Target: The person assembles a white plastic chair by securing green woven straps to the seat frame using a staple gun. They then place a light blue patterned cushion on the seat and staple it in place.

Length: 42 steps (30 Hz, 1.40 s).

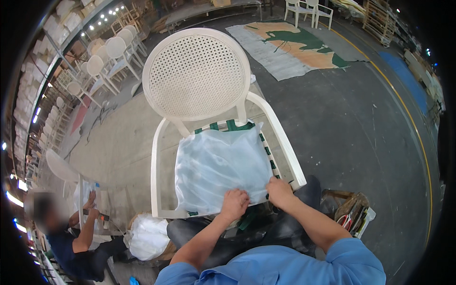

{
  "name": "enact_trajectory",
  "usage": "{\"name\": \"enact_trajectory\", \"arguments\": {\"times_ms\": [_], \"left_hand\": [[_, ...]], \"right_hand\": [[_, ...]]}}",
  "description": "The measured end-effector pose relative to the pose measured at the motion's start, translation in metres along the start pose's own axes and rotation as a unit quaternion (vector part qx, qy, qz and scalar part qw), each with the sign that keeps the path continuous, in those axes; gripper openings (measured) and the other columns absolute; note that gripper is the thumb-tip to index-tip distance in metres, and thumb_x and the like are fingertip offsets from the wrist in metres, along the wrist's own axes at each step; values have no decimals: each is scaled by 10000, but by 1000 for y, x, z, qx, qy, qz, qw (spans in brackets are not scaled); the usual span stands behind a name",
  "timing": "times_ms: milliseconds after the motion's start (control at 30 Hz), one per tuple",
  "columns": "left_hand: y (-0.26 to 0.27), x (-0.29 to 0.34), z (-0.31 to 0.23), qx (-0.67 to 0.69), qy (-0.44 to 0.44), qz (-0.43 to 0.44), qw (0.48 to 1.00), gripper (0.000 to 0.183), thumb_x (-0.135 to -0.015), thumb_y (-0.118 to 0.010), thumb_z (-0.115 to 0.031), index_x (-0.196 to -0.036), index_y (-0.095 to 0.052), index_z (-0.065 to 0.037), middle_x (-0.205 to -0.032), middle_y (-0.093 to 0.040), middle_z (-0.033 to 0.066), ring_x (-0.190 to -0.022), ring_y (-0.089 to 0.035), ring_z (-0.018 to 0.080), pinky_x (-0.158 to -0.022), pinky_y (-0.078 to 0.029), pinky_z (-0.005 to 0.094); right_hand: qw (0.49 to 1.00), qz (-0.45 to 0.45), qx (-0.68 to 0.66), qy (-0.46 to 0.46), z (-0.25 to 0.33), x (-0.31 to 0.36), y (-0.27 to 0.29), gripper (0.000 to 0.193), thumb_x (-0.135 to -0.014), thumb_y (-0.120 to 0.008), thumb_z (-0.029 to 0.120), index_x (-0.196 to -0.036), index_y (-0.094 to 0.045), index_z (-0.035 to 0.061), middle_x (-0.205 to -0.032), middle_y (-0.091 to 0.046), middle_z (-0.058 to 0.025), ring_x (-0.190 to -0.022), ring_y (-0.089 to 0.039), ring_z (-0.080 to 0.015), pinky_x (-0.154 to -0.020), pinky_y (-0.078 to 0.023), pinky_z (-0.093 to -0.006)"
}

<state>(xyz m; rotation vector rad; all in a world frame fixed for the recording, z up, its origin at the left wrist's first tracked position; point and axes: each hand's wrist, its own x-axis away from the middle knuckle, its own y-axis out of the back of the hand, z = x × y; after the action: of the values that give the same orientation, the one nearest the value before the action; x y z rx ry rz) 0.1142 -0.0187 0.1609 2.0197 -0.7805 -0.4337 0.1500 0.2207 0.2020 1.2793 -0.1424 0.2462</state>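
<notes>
So the big thing here is a white armchair with a round, perforated back (197,78), set right in front of the lap; what it's propped on can't really be made out. Over its seat, a thin, pale, translucent sheet (221,159) is spread, pretty wrinkled toward the front. If it's pulled unevenly from one corner, those folds could get locked in, and the thin stuff might even be torn. At the front edge, the left hand (235,204) is pressed onto the sheet with its fingers curled close together; whether anything is clamped in them can't be told. The right hand (281,192) is set at the front right corner, fingers bent, their tips hidden, so no telling there either. Along the back and right rails, short dark green webbing strips (267,150) are left showing, so with any rearward slack or leftward drift, that border could end up poorly covered.
</notes>
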Motion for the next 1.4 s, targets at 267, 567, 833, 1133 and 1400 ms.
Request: {"name": "enact_trajectory", "arguments": {"times_ms": [267,567,833,1133,1400], "left_hand": [[22,-31,18,102,-32,-106,989,305,-958,-734,-231,-1207,-738,-56,-1256,-727,164,-1212,-654,393,-1029,-505,486],[99,-147,138,-134,230,-193,944,551,-1048,-597,-311,-1550,-504,-105,-1606,-482,188,-1478,-420,481,-1192,-353,597],[66,-140,154,-146,375,-116,908,643,-1110,-425,-450,-1667,-353,-138,-1751,-278,139,-1607,-197,469,-1268,-158,668],[64,-164,162,-124,430,-152,881,648,-1112,-432,-455,-1668,-361,-130,-1762,-255,148,-1617,-154,474,-1279,-126,659],[31,-87,96,-176,223,-28,958,666,-1073,-543,-410,-1660,-387,-138,-1738,-288,191,-1588,-202,523,-1264,-128,692]], "right_hand": [[841,-84,-534,-1,-18,65,128,267,-945,-791,181,-1125,-758,-13,-943,-766,-115,-750,-722,-180,-701,-589,-309],[756,-159,-609,-180,-143,-154,79,275,-1007,-730,282,-1168,-753,60,-956,-718,-38,-811,-641,-133,-694,-520,-292],[808,-109,-555,-163,-122,-267,41,379,-920,-818,234,-1147,-729,-56,-997,-754,-122,-892,-677,-180,-786,-544,-363],[791,-272,-542,-87,-152,-301,24,297,-972,-762,211,-1128,-711,-36,-929,-737,-127,-867,-658,-207,-806,-542,-362],[914,70,-346,-199,-119,-164,5,457,-869,-882,320,-1126,-643,27,-930,-652,-95,-852,-608,-162,-771,-517,-317]]}}
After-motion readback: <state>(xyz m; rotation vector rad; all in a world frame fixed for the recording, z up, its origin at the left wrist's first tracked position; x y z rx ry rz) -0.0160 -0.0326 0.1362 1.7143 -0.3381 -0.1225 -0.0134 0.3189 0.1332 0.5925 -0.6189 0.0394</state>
